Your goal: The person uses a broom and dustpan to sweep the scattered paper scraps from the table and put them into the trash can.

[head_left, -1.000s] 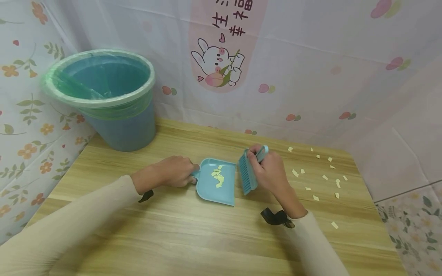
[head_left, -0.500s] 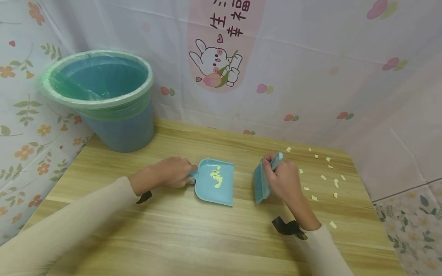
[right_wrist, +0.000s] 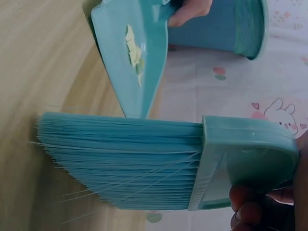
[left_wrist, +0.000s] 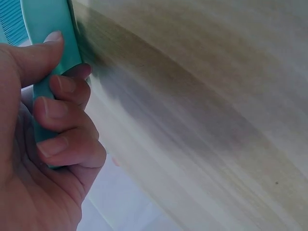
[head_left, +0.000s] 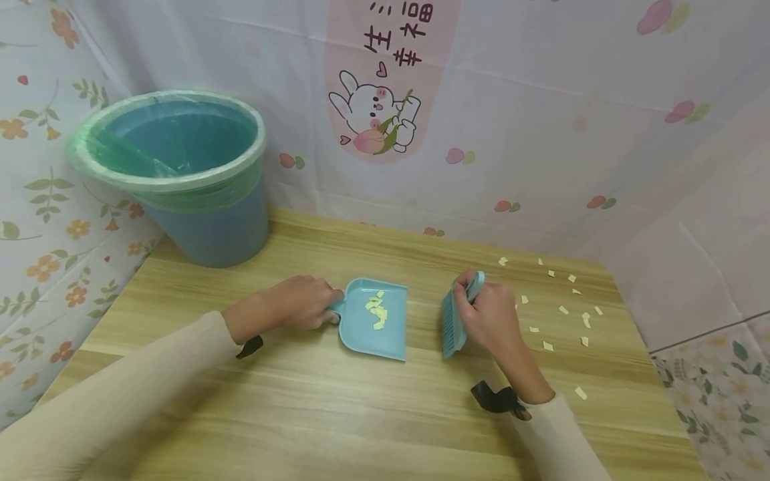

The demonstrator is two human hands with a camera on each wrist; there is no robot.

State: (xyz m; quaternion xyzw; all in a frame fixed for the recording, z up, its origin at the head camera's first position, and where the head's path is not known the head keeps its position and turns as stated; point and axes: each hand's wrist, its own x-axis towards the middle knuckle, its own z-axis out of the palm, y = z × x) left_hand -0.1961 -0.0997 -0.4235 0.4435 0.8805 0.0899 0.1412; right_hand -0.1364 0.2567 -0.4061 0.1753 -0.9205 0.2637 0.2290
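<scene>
My left hand (head_left: 303, 302) grips the handle of a light blue dustpan (head_left: 367, 337), its fingers curled round it in the left wrist view. Several pale yellow paper scraps (head_left: 377, 311) lie on the pan, whose front edge faces right. To the right of that edge, my right hand (head_left: 490, 314) holds a small blue hand brush (head_left: 452, 324) with its bristles pointing down toward the table. A gap separates the brush from the pan. In the right wrist view the bristles (right_wrist: 120, 159) show close up, with the scraps on the pan beyond.
More paper scraps (head_left: 583, 319) are scattered over the right side of the wooden table (head_left: 337, 414). A blue bin (head_left: 219, 230) with a green liner stands at the back left corner. Printed cloth (head_left: 529, 133) hangs behind the table.
The brush in my right hand has moved right, away from the dustpan's front edge, and then shifted very slightly back left. My left hand and the dustpan have stayed nearly still.
</scene>
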